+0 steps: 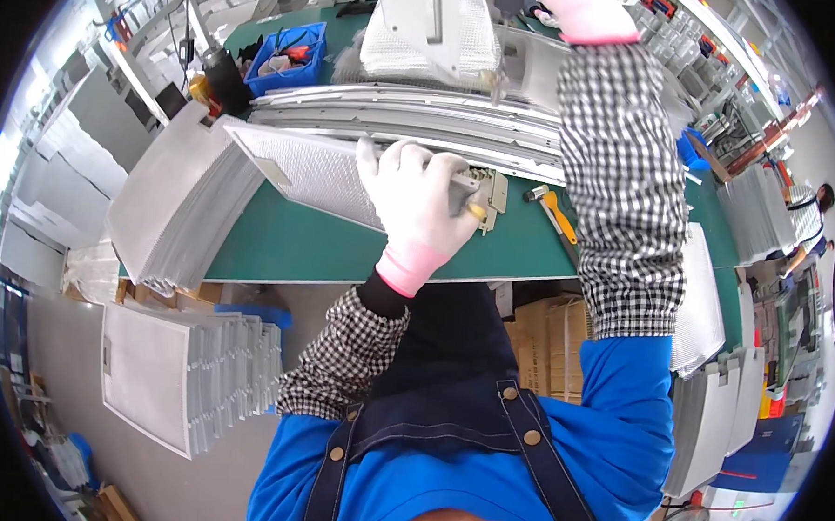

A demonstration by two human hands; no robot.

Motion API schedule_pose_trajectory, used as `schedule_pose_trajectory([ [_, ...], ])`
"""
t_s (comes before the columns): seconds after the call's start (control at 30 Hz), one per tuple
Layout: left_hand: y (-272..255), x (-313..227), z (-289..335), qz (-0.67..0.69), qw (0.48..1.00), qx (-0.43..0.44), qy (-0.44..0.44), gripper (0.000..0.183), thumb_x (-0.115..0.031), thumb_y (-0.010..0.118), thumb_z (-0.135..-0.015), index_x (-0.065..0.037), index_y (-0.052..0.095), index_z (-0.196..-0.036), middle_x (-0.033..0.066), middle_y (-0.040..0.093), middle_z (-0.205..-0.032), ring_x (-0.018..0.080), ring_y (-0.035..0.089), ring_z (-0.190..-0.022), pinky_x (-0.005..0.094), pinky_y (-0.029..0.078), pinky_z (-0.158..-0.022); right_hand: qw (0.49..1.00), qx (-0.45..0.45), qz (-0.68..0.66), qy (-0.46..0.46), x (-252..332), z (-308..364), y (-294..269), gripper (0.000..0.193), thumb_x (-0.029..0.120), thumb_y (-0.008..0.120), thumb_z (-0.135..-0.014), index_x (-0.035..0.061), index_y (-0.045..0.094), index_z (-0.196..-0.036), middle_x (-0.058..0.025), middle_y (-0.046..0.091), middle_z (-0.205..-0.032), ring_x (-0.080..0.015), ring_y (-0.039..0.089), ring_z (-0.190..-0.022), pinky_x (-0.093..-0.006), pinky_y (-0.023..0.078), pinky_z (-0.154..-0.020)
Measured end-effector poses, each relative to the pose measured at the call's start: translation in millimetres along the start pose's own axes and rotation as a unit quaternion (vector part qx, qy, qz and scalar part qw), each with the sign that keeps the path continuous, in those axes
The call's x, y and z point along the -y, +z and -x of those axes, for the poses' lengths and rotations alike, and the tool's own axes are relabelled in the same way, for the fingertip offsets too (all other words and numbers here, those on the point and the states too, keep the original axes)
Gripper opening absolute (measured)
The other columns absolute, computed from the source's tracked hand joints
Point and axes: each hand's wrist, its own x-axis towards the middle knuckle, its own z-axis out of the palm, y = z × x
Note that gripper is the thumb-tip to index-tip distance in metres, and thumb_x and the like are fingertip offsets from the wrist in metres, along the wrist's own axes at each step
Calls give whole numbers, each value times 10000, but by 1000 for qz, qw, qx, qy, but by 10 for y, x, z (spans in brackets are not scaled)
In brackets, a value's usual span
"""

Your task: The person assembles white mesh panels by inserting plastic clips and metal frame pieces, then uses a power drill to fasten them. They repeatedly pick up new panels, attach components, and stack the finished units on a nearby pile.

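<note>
My left hand (418,195), in a white glove with a pink cuff, is closed over the top edge of a framed metal mesh panel (314,170). The panel stands tilted over the green table (297,241). Beside the thumb, at the panel's right end, is a small metal clamp-like fixture (494,203) with a yellow tip; my hand hides part of it. My right arm stretches to the far side of the table. The gloved right hand (591,15) is cut off by the top edge, its fingers out of sight.
A yellow-and-black handled tool (559,218) lies right of the fixture. Long metal strips (396,111) lie behind the panel. Stacked panels (183,194) stand at the left, more (194,367) below the table. A blue bin (291,58) sits far left; another person (808,222) is far right.
</note>
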Motion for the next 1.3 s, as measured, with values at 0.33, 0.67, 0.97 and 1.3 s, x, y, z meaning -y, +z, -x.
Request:
schedule_pose_trajectory([
  [0.33, 234, 1, 17, 68, 997, -16, -21, 396, -310, 796, -676, -177, 722, -1041, 103, 571, -1061, 336, 523, -1027, 615, 270, -1097, 858, 57, 350, -371, 378, 545, 112, 346, 240, 467, -1055, -21, 603, -1237, -112, 630, -1047, -205, 593, -952, -323, 463, -864],
  [0.67, 473, 166, 238, 111, 991, 43, -68, 536, -301, 800, -673, -97, 680, -1153, 136, 572, -1070, 355, 502, -1035, 614, 258, -1128, 877, 95, 304, -359, 334, 601, 141, 284, 151, 591, -986, -5, 597, -1223, -40, 593, -876, -146, 556, -773, -282, 439, -678],
  [0.97, 500, 137, 119, 139, 989, 28, -38, 329, -293, 798, -624, -164, 734, -919, 58, 509, -857, 299, 504, -930, 599, 262, -1118, 997, -17, -76, -25, -21, 1012, 159, 261, 137, 616, -982, -3, 616, -1201, -27, 658, -911, -126, 603, -790, -275, 477, -694],
  [1.3, 134, 74, -11, 95, 995, -20, 19, 281, -250, 797, -566, -242, 762, -844, 16, 489, -798, 260, 508, -875, 596, 273, -1103, 998, -26, -62, -4, 80, 958, 447, 224, 120, 630, -969, -7, 635, -1153, -29, 673, -911, -120, 618, -793, -266, 490, -709],
])
